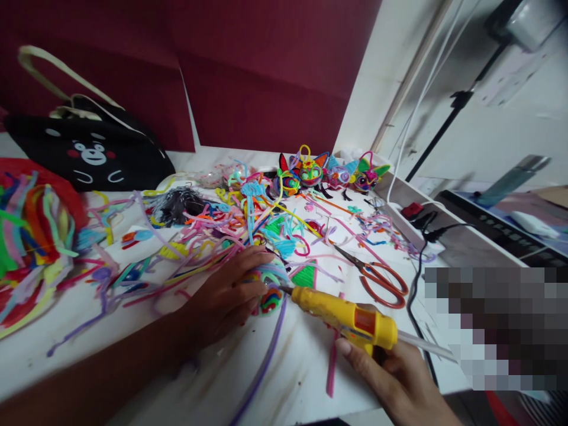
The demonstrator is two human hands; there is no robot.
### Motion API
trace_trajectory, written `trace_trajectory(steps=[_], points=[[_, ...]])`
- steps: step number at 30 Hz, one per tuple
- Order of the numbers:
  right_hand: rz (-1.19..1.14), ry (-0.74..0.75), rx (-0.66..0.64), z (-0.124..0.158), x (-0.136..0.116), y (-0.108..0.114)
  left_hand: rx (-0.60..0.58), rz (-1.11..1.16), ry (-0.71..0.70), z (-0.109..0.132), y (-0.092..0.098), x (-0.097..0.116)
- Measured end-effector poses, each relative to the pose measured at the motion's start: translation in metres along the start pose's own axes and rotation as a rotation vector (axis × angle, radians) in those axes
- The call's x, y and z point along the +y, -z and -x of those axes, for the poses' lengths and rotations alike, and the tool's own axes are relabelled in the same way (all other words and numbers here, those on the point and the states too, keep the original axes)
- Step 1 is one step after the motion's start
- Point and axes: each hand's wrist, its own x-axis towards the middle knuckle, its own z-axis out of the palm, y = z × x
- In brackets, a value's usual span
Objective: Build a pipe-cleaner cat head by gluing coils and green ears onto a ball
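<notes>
My right hand (pixel 394 378) is closed round the handle of a yellow hot glue gun (pixel 350 316), whose nozzle points left at a small multicoloured pipe-cleaner piece (pixel 270 299) on the white table (pixel 284 378). My left hand (pixel 226 293) rests on that piece, fingers curled over it and pinning it down. A long purple pipe cleaner (pixel 266 361) trails from under the piece toward the table's front edge. A green pipe-cleaner triangle (pixel 305 275) lies just behind the nozzle.
A heap of loose coloured pipe cleaners (pixel 199 231) covers the table's middle and left. Orange-handled scissors (pixel 379 278) lie to the right. Finished pipe-cleaner animal heads (pixel 310 171) stand at the back. A black bear tote bag (pixel 89 154) sits far left; black cables (pixel 417 278) run along the right edge.
</notes>
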Motion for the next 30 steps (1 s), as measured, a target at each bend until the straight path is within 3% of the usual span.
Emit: trace_trajectory(steps=[6,12,19,25,30], points=[[0.041,0.000,0.006,0.008,-0.003,0.004,-0.009,0.057,0.031,0.001,-0.001,0.000],[0.096,0.070,0.058,0.018,0.010,0.006,-0.051,0.039,0.036,0.003,-0.002,-0.002],[0.108,0.165,0.196,0.019,0.003,0.001,-0.053,-0.011,0.012,0.001,-0.002,-0.001],[0.108,0.005,0.182,0.015,0.004,0.019,-0.079,-0.016,0.037,0.003,0.001,0.000],[0.071,-0.170,0.026,0.012,0.013,0.036,-0.091,-0.008,0.066,0.005,0.000,0.001]])
